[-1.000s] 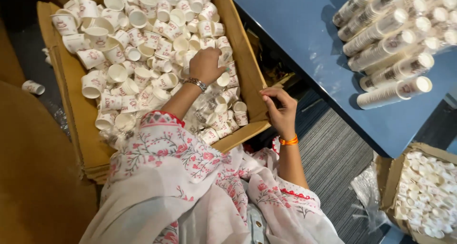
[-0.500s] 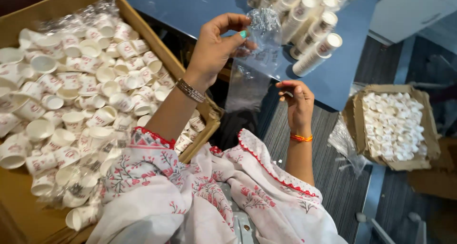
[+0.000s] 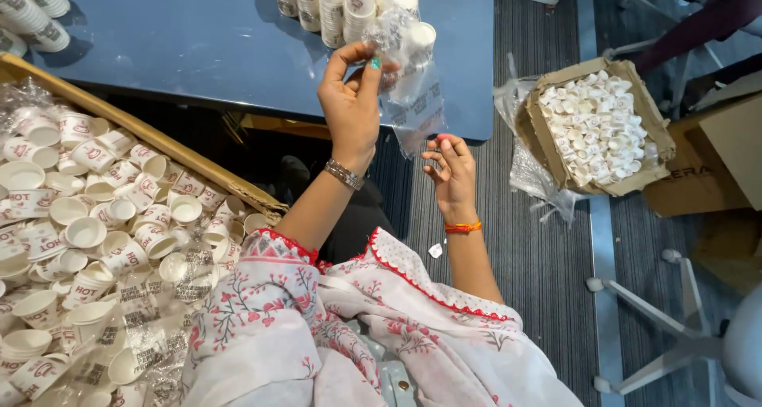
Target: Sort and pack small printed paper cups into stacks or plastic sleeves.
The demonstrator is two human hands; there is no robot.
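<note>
Your left hand point(image 3: 351, 105) pinches the top of a clear plastic sleeve point(image 3: 413, 97) over the blue counter point(image 3: 198, 42), grip clamped, while your right hand point(image 3: 452, 173) hangs beneath it with fingers loosely curled, holding nothing.

— What furniture do you see in this room?

— There is a blue table point(image 3: 198, 42) at the top, with a smooth and slightly shiny surface. At the right side stands a white chair base point(image 3: 675, 312) with wheels, and another chair leg point(image 3: 675, 50) is near the top right corner.

— And the floor?

— The floor is a grey carpet point(image 3: 548, 272) with thin dark stripes. A brown cardboard box point(image 3: 706, 165) stands on it at the right, near the chair base.

— How is the light?

— It is soft and even, and the table top reflects it a little.
</note>
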